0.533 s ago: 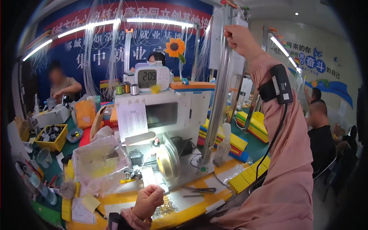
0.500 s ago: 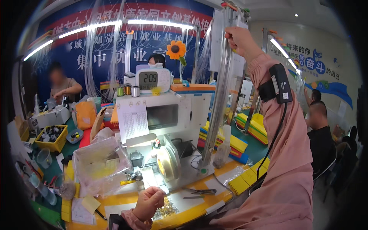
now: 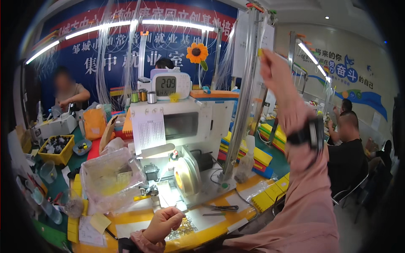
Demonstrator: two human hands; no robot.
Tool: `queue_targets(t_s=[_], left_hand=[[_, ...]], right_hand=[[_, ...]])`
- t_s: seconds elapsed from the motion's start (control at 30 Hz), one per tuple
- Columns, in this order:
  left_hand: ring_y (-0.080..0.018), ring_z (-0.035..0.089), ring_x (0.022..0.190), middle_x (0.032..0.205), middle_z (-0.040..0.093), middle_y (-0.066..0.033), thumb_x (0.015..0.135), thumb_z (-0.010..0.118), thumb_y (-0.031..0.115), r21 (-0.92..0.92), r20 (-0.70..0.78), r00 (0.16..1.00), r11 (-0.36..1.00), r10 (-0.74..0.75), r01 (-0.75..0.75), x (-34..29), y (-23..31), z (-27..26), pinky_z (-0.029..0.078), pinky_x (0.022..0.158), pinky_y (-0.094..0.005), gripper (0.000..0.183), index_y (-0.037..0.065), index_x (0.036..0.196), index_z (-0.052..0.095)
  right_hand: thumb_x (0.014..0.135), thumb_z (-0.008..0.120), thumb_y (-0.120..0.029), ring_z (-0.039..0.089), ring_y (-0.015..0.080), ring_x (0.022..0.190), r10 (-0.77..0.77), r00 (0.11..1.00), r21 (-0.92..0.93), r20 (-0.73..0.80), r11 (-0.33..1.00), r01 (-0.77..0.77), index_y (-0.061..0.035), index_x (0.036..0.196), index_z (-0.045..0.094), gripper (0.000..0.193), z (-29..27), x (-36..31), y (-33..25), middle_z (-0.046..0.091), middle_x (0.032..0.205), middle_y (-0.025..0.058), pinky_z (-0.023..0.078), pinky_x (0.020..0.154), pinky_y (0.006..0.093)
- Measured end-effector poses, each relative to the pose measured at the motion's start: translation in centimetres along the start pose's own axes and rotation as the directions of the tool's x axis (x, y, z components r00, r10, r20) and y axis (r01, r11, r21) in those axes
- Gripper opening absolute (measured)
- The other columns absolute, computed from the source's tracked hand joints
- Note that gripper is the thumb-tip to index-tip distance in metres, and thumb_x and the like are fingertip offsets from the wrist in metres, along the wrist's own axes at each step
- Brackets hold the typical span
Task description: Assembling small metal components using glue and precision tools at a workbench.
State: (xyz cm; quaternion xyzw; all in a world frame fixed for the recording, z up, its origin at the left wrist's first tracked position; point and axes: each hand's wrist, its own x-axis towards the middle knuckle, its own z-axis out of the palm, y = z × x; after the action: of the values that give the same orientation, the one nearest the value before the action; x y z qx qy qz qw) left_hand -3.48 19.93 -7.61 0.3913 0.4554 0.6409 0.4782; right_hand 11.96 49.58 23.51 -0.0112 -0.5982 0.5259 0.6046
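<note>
My left hand (image 3: 163,223) is closed in a pinch just above the front of the yellow work surface (image 3: 198,240). Whatever sits between its fingertips is too small to make out. Beside it lies a pile of small shiny metal pieces (image 3: 187,227). Beyond that hand, a white bench machine (image 3: 211,126) carries a large pale reel (image 3: 184,179) under a bright lamp. My right arm is stretched up, its hand (image 3: 273,71) raised beside the tall metal post (image 3: 244,97). Motion smears those fingers, and a small yellowish spot shows near their tips.
Dark-handled scissors (image 3: 221,208) lie right of the machine. A clear plastic tray (image 3: 90,177) stands left of it, near a yellow basket (image 3: 59,158) of dark parts. Thread spools (image 3: 142,96) and a digital clock (image 3: 171,86) top the machine. Other people sit around.
My right hand has come down and slightly right from the upper part of the post, its forearm lowering too. The left hand stays pinched near the metal pieces.
</note>
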Motion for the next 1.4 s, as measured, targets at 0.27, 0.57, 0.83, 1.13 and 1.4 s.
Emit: queue_targets(t_s=[0.27, 0.57, 0.83, 1.13, 1.4], left_hand=[[-0.0052, 0.045, 0.055, 0.063, 0.054, -0.0005, 0.077, 0.051, -0.001, 0.367, -0.102, 0.975, 0.919, 0.197, -0.148, -5.6, 6.0, -2.5, 0.035, 0.049, -0.018, 0.01, -0.001, 0.08, 0.06], [-0.0081, 0.035, 0.04, 0.052, 0.042, -0.0017, 0.087, 0.052, 0.019, 0.277, -0.098, 0.801, 0.789, 0.59, -0.548, -7.7, 5.9, -5.0, 0.029, 0.038, -0.0216, 0.023, 0.002, 0.074, 0.044], [-0.0083, 0.044, 0.05, 0.062, 0.051, -0.0048, 0.082, 0.049, 0.006, 0.361, -0.229, 0.918, 0.904, 0.325, -0.23, -5.3, 4.0, -2.5, 0.035, 0.046, -0.0195, 0.01, -0.002, 0.079, 0.053], [-0.0092, 0.05, 0.07, 0.083, 0.053, -0.0052, 0.08, 0.05, -0.001, 0.409, -0.102, 0.99, 0.911, 0.097, -0.048, -1.8, 2.9, -1.1, 0.042, 0.06, -0.0206, 0.012, -0.001, 0.091, 0.055], [-0.0216, 0.03, 0.123, 0.133, 0.032, -0.0121, 0.078, 0.054, 0.012, 0.385, 0.145, 0.962, 0.882, 0.232, -0.271, 4.6, 1.0, -1.0, 0.024, 0.101, -0.0359, 0.066, -0.001, 0.135, 0.022]], right_hand=[[0.089, 0.049, -0.022, 0.031, 0.0052, 0.042, 0.582, 0.79, 0.693, 0.194, 0.489, -0.53, -0.0109, 0.085, 0.05, 0.012, -9.0, -24.6, 13.1, 0.032, 0.054, -0.0052, 0.025, 0.038, 0.0191], [0.086, 0.051, -0.018, 0.033, 0.0066, 0.047, 0.745, 0.648, 0.402, -0.156, 0.647, -0.647, -0.0113, 0.084, 0.047, 0.008, -11.4, -22.6, 20.4, 0.039, 0.062, -0.0034, 0.028, 0.046, 0.0216], [0.087, 0.049, -0.017, 0.031, 0.0061, 0.045, 0.763, 0.643, 0.32, -0.062, 0.626, -0.711, -0.0114, 0.086, 0.046, 0.006, -11.1, -22.8, 20.3, 0.038, 0.062, -0.0035, 0.026, 0.045, 0.0212], [0.087, 0.049, -0.017, 0.03, 0.0056, 0.044, 0.692, 0.712, 0.196, -0.114, 0.719, -0.667, -0.0108, 0.084, 0.046, 0.008, -8.2, -24.6, 20.8, 0.036, 0.06, -0.0039, 0.025, 0.042, 0.0211], [0.086, 0.052, -0.017, 0.047, 0.0072, 0.068, 0.745, 0.661, 0.076, 0.088, 0.657, -0.75, -0.0082, 0.095, 0.054, 0.014, -3.9, -25.4, 20.7, 0.058, 0.08, 0.0, 0.037, 0.062, 0.0228]])
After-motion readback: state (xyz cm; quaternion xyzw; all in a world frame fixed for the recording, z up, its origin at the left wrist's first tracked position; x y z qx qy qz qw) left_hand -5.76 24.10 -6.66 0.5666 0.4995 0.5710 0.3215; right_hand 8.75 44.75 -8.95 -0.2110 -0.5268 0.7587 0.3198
